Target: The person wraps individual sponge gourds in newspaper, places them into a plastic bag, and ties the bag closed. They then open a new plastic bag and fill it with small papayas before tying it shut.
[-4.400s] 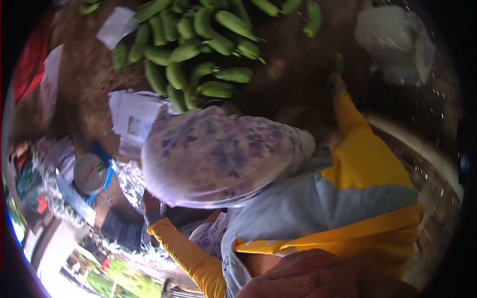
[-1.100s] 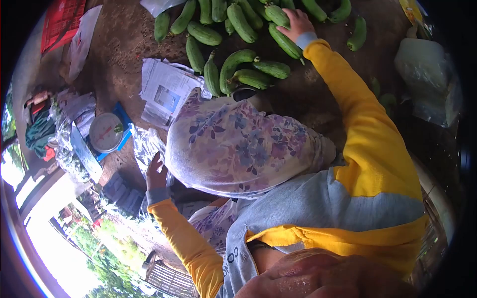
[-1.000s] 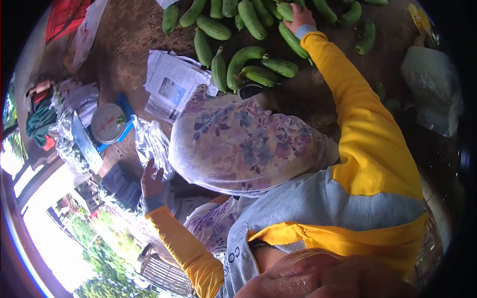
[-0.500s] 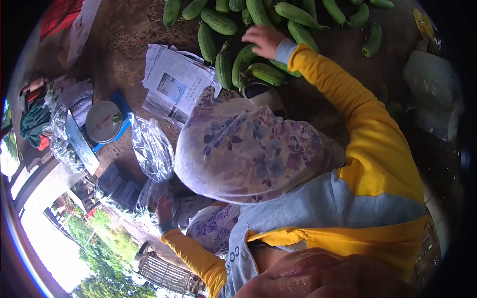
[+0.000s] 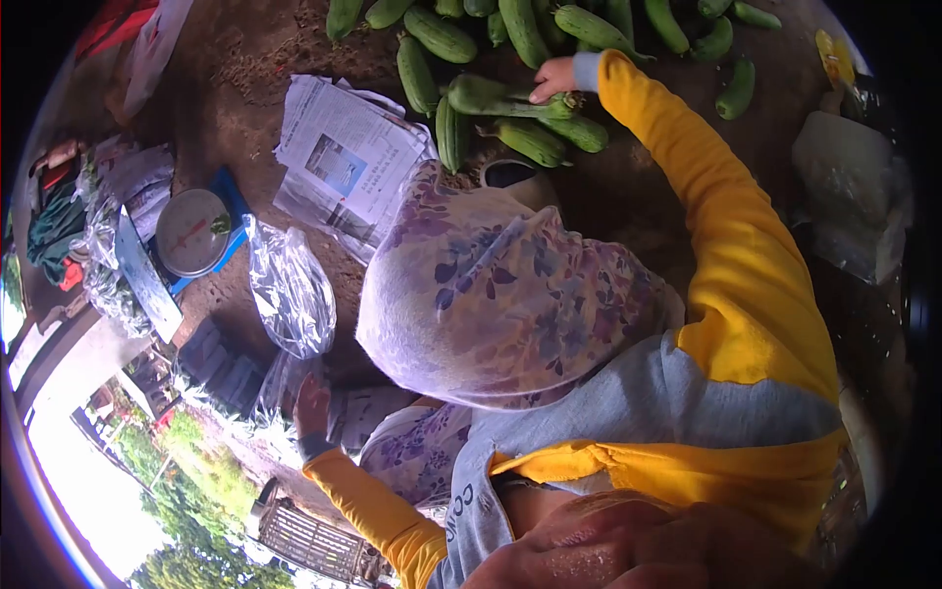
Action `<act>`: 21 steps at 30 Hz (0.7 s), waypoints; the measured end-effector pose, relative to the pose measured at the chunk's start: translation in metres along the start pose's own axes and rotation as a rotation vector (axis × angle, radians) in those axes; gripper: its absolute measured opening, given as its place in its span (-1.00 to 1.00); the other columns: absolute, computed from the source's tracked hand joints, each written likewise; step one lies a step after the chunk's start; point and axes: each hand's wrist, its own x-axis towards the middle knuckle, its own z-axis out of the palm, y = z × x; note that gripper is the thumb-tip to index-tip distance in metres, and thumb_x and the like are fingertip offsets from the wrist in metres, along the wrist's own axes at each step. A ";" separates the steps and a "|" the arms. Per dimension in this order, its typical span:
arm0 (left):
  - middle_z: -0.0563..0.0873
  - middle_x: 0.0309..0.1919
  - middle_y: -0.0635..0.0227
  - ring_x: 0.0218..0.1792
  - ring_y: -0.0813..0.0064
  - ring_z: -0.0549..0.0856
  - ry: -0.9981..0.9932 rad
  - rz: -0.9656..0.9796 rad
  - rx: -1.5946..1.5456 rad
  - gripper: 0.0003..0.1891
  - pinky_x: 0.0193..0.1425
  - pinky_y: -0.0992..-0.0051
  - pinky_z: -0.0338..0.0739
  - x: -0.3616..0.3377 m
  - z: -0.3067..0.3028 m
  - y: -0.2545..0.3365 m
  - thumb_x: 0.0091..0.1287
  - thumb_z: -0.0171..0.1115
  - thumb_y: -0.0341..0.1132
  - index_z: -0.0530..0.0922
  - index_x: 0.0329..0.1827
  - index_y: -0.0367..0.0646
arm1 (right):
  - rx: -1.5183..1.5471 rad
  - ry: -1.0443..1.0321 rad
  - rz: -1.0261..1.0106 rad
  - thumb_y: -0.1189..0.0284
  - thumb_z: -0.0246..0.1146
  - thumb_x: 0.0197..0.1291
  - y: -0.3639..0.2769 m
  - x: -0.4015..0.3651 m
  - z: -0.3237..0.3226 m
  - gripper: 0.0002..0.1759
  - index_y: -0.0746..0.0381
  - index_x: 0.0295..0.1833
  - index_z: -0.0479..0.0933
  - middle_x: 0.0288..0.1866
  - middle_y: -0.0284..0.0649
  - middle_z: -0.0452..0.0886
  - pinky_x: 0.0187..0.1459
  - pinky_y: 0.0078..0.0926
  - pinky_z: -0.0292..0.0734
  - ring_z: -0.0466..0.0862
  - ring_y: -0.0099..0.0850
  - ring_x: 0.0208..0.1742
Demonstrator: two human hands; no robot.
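Observation:
Green sponge gourds lie in a loose pile on the floor at the top. My right hand (image 5: 556, 79) is closed on one sponge gourd (image 5: 483, 95) near its stalk end; it lies across others at the near side of the pile. Just below are another gourd (image 5: 530, 142) and a pale cup-like container (image 5: 525, 179). Down at the left, my left hand (image 5: 312, 404) is in shade against the narrowed part of a clear plastic bag (image 5: 290, 285). Its fingers appear closed on the plastic, though they are dim.
Folded newspapers (image 5: 343, 162) lie left of my knees. Farther left stand a round dial scale (image 5: 193, 233) on a blue base and a large knife-like blade (image 5: 142, 275). A bundle of cloth and plastic (image 5: 74, 231) is beyond. A translucent plastic container (image 5: 844, 167) sits at right.
My right hand has come down onto a sponge gourd and taken hold of it; the gourd has turned and shifted. My left hand stays by the plastic bag. The view has shifted slightly.

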 end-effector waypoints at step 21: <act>0.52 0.08 0.06 0.15 0.35 0.49 -0.022 -0.109 -0.335 -0.50 0.05 0.48 0.47 0.007 -0.003 -0.095 0.17 0.14 -0.47 0.34 0.23 -0.21 | -0.454 1.270 1.250 0.03 0.26 -0.09 0.206 -0.290 0.198 -0.35 -0.02 0.18 0.39 0.23 -0.12 0.36 0.22 -0.21 0.28 0.39 -0.17 0.22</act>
